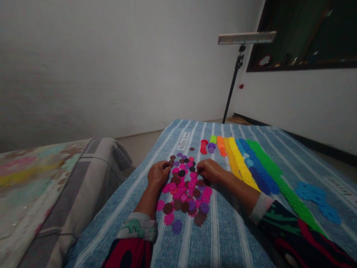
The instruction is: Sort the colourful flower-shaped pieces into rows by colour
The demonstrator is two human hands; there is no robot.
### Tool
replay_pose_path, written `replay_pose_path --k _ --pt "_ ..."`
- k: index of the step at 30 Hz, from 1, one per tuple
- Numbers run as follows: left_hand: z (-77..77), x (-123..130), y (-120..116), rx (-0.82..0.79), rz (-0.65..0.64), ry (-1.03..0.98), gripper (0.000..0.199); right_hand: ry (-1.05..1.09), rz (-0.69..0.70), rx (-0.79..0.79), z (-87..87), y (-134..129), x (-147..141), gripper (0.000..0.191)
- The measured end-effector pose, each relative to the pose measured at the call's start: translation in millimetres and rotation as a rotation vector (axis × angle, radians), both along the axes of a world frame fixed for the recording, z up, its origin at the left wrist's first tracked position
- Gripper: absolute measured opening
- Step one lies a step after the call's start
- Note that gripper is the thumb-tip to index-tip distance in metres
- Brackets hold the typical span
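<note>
Many small flower-edged discs in pink, brown, purple and black form a loose pile (182, 190) on the striped blue cloth (145, 201). My left hand (159, 174) rests at the pile's upper left edge, fingers curled together beside a brown disc; whatever they hold is too small to make out. At the upper right edge, my right hand (208, 170) has its fingers pinched together, with anything in them hidden. Right of the pile lie rows of discs sorted by colour: orange (221, 146), yellow (242, 167), blue (259, 169) and green (287, 190).
Short red (204, 146) and purple (211, 147) groups lie beyond my right hand. Light blue discs (318, 199) are at the far right. A lamp stand (232, 85) rises behind the table, and a cloth-draped surface (69, 197) stands at left.
</note>
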State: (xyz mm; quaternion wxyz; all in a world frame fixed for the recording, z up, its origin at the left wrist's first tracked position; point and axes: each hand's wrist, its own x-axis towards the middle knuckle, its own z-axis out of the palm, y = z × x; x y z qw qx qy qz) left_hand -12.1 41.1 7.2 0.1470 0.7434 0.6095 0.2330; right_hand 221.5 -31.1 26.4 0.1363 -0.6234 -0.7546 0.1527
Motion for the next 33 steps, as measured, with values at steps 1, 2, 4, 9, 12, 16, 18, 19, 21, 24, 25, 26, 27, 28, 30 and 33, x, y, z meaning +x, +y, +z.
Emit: replay_pose_path --k 1,2,4,9,12,16,18,19,21,24,25,26,27,28,30,33 --pt "-0.1 -1 1 0.010 -0.005 0.002 0.031 0.000 0.005 0.001 -0.7 0 -1 0.024" --pt "-0.4 -1 1 0.021 -0.009 0.005 0.031 0.002 0.007 0.004 -1.2 0 -2 0.025" --pt "-1.9 -2 3 0.031 -0.009 0.012 0.032 0.017 0.002 0.014 -1.7 0 -1 0.026" --pt "-5.0 -4 7 0.026 0.012 0.014 0.032 0.063 -0.072 0.038 -0.6 3 24 0.030" --pt "-4.8 -3 7 0.022 0.009 0.011 0.033 0.055 -0.159 0.049 1.9 6 55 0.028" --pt "-3.4 -2 5 0.016 0.002 0.024 0.034 -0.012 -0.294 0.062 6.8 13 97 0.027" --pt "-3.0 -2 4 0.019 0.007 0.027 0.034 -0.048 -0.333 0.044 7.7 18 112 0.019" --pt "-2.9 -2 4 0.019 0.011 0.027 0.033 -0.063 -0.344 0.028 7.6 20 118 0.012" --pt "-2.7 -2 4 0.012 0.017 0.027 0.033 -0.086 -0.350 -0.010 6.1 26 125 0.011" --pt "-1.6 -2 3 -0.009 0.010 0.025 0.033 -0.108 -0.343 -0.070 2.9 34 129 0.022" --pt "-1.0 -2 3 -0.012 0.006 0.024 0.033 -0.113 -0.341 -0.086 1.9 36 130 0.024" --pt "-0.4 -2 2 -0.013 0.003 0.023 0.033 -0.119 -0.340 -0.101 0.9 38 130 0.025" --pt "0.2 -2 1 -0.013 0.001 0.021 0.033 -0.126 -0.340 -0.114 0.0 40 131 0.025" --pt "0.7 -2 1 -0.012 0.001 0.018 0.033 -0.133 -0.340 -0.125 -0.9 42 132 0.026" --pt "1.5 -1 0 -0.011 0.001 0.017 0.033 -0.150 -0.339 -0.142 -2.6 45 133 0.027" --pt "1.5 -1 0 -0.014 -0.005 0.023 0.033 -0.184 -0.340 -0.163 -4.6 48 135 0.027"
